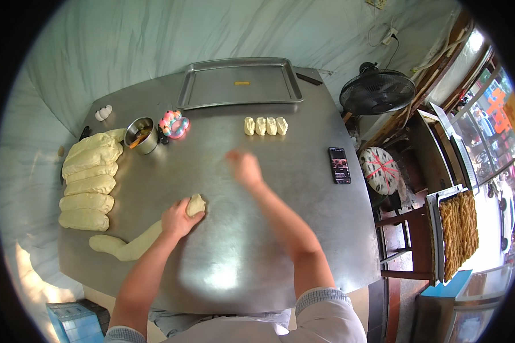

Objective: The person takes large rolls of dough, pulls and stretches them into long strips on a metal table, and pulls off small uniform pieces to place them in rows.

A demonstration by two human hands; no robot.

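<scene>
My left hand [178,219] grips a long dough rope [139,246] close to its cut end, which pokes out past my thumb and fingers. The rest of the rope bends away to the left under my wrist and lies on the metal tabletop [257,240]. Over the middle of the table, my right hand [244,168] is blurred, its fingers bent; whether anything is in it cannot be made out. Beyond that hand, several short cut dough pieces [266,126] stand side by side in a row. At the table's left edge rest several thick dough logs [88,184], packed against each other.
A metal baking tray [240,92] lies at the back by the wall. A metal pot [142,136] with dark liquid stands beside a colourful ring-shaped object [174,124]. Right of centre lies a phone [340,165]. Off the table are a fan [377,92] and a tray of twisted pastries [458,233].
</scene>
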